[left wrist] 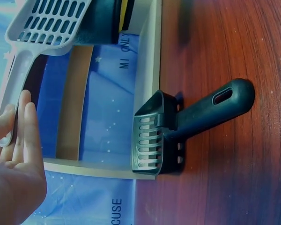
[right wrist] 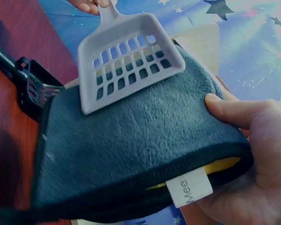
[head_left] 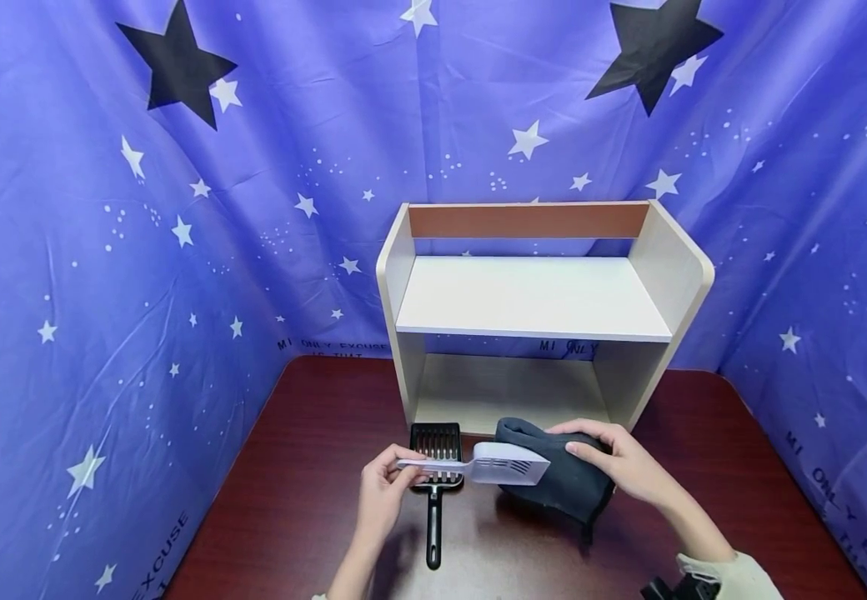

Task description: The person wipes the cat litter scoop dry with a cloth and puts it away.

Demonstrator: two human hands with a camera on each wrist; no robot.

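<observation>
My left hand (head_left: 381, 496) pinches the handle of a pale grey slotted litter scoop (head_left: 489, 467) and holds it above the table. My right hand (head_left: 624, 462) grips a folded dark grey plush cloth (head_left: 572, 487) by one side, thumb on top. In the right wrist view a yellow underside shows inside the fold, and a white tag (right wrist: 188, 187) hangs from the edge of the cloth. There the scoop's slotted pan (right wrist: 91, 47) overlaps the cloth. A black slotted scoop (head_left: 434, 525) lies on the table near my left hand, its handle toward me.
A two-tier pale shelf unit (head_left: 531, 292) stands at the back of the dark red wooden table (head_left: 306, 442). The black scoop's head lies close to its front left corner. Blue star-patterned curtains (head_left: 276, 150) hang behind and at both sides.
</observation>
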